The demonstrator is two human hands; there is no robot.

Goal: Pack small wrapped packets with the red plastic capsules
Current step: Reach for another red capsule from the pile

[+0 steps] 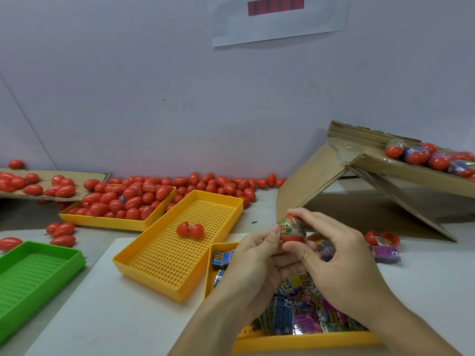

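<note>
- The red capsule (292,232), a printed packet wrapped against it, sits at the table's centre, above the packet tray (303,340).
- It looks light, hard and slick; best pinched across its middle.
- Left hand (253,260) pinches it from 8 o'clock, right hand (334,255) from 4 o'clock, fingers curled.

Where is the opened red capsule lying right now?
In the head view, the opened red capsule lies alone in the middle yellow tray, left of both hands, in front of the tray heaped with closed capsules.
</note>
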